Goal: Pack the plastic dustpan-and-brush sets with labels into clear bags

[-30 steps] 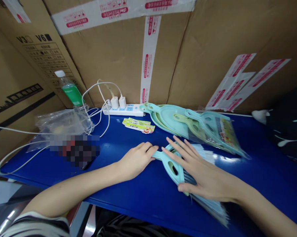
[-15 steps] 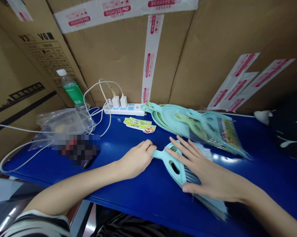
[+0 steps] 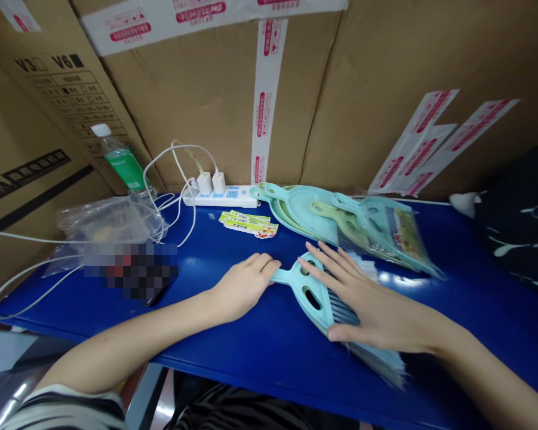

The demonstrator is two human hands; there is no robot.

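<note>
A mint-green mini brush and dustpan set (image 3: 313, 298) in a clear plastic sleeve lies on the blue table (image 3: 251, 346). My left hand (image 3: 242, 285) rests by the end of its handle, with the fingers curled and touching the tip. My right hand (image 3: 367, 304) lies flat on the set with its fingers spread, pressing it down. Behind them is a pile of more mint and pale green dustpan sets (image 3: 340, 221), some of them bagged.
A white power strip (image 3: 221, 196) with two chargers and trailing cables sits at the back. Beside it are small printed labels (image 3: 246, 224), a green-labelled bottle (image 3: 120, 161), crumpled clear bags (image 3: 107, 221) and a blurred dark object (image 3: 129, 272). Cardboard boxes (image 3: 362, 89) wall the back.
Both hands and the set under them have kept almost the same place; my right hand slid slightly along the sleeve. The view shifted a little.
</note>
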